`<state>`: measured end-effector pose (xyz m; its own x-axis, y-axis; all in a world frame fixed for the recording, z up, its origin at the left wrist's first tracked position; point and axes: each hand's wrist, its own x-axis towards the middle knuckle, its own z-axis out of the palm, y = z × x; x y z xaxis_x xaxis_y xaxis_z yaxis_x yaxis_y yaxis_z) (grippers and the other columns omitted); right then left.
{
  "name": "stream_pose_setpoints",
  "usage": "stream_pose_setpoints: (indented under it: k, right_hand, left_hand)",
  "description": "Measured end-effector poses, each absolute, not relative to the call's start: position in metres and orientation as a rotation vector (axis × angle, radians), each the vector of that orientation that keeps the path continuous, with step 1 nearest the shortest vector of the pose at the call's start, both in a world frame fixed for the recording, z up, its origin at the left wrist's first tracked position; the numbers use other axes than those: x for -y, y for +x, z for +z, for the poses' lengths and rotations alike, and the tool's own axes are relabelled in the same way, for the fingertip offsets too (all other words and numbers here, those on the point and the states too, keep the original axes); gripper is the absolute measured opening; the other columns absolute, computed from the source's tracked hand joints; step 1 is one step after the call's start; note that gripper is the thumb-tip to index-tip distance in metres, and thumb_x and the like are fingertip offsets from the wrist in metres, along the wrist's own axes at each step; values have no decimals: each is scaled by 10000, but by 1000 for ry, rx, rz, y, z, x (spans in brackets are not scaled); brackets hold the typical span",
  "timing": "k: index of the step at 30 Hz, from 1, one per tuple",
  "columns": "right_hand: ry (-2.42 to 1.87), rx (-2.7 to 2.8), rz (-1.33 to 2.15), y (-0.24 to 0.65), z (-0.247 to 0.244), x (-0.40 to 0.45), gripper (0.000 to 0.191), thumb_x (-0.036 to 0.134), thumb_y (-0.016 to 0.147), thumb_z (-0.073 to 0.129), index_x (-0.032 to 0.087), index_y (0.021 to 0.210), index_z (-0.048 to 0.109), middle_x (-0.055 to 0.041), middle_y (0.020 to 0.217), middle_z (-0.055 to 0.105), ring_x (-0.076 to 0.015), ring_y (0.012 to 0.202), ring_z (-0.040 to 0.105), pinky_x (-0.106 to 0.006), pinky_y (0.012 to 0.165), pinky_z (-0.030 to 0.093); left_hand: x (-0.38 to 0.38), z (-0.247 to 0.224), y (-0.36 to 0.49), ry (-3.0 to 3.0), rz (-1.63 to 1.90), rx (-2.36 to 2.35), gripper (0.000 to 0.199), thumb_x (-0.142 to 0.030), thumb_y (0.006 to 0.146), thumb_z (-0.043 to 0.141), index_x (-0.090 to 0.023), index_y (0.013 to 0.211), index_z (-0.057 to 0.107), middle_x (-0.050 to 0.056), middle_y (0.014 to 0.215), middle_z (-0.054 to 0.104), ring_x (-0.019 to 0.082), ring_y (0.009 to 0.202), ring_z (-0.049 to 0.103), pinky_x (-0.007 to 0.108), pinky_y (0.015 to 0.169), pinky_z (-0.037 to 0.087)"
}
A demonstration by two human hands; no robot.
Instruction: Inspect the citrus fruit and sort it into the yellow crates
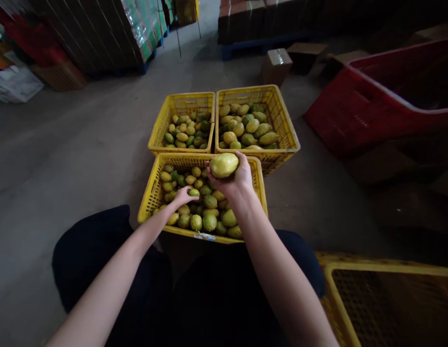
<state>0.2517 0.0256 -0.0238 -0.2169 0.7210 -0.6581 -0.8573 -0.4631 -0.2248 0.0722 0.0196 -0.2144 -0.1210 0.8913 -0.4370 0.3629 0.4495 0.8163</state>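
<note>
A large, shiny yellow-green lemon (224, 165) rests in my right hand (241, 177), which is closed around its underside and side above the front yellow crate (145, 200). Lower and to the left, my left hand (182, 196) has its fingers closed on a smaller green lemon (194, 193), over the fruit in that crate. Green and yellow lemons (210, 221) of mixed sizes fill the front crate. My right hand and forearm hide part of its right side.
Behind it stand a back left yellow crate (151, 140) with smaller lemons and a back right yellow crate (294, 140) with larger ones. A red basket (339, 106) is at right, a yellow crate (334, 289) at lower right. Cardboard boxes (276, 67) and wrapped pallet stacks (137, 29) stand farther back.
</note>
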Motion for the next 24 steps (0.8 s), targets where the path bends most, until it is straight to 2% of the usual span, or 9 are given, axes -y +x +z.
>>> stream_pose_setpoints:
  k: [2,6,11,17,24]
  right_hand:
    - [-901,-208,1855,250,-26,-29,287,453,893,454,197,913,581,-18,644,637,-179,601,634,-281,505,541]
    - [-1005,-107,1810,241,-32,-31,245,441,898,514,216,810,550,23,589,608,-142,516,595,-255,495,520]
    - [-1098,118,1778,219,-40,-17,260,458,859,590,209,783,591,32,546,602,-150,494,589,-246,442,487]
    - [-1017,190,1749,203,-51,9,311,475,882,529,205,784,647,20,516,614,-184,572,659,-272,517,546]
    - [-1027,244,1499,228,-57,15,242,421,801,603,195,836,682,23,643,707,-187,709,707,-263,601,569]
  left_hand:
    - [-40,-191,67,1085,722,-1694,452,-158,479,914,-158,813,610,59,897,686,265,1052,623,394,986,460]
    - [-68,-119,52,1031,969,-1506,492,-206,607,850,-188,1001,556,51,1050,668,192,977,648,397,918,519]
    - [-50,-48,45,1080,1200,-1131,519,-271,634,814,-219,1070,539,24,1066,660,179,980,650,382,933,504]
    - [-10,-48,59,1331,1181,-1041,569,-384,622,839,-186,1093,589,70,1089,681,231,1054,636,372,953,486]
    - [8,-58,71,1623,1043,-1079,580,-331,599,870,-188,1123,668,109,1152,686,282,1078,640,419,983,486]
